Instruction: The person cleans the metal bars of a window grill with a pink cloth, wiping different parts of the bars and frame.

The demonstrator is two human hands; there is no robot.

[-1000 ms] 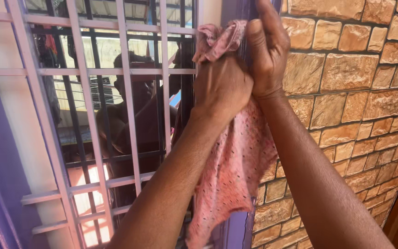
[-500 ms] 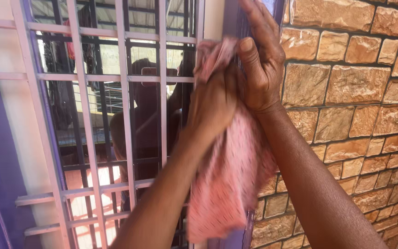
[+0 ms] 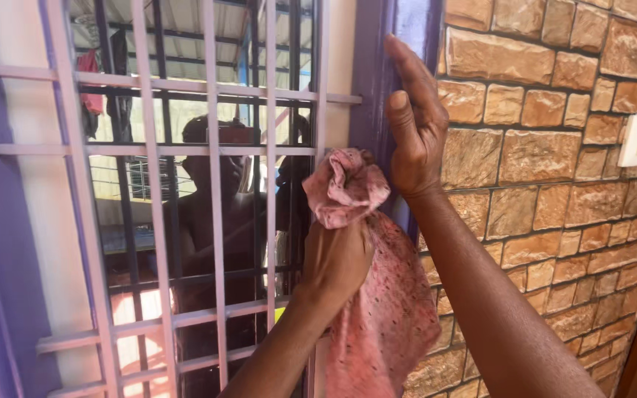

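Your right hand (image 3: 416, 125) lies flat, fingers up, on the purple frame (image 3: 377, 66) | your left hand (image 3: 339, 254) fists the pink cloth (image 3: 385, 309) just left of the frame | since earlier: hands parted, left lower.

No packages, labels, signs or screens show (none anywhere).

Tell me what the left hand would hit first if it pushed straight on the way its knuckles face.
Most likely the purple window frame: the left hand holds the bunched pink cloth right by its edge, so the cloth would press there first. Depth is hard to judge.
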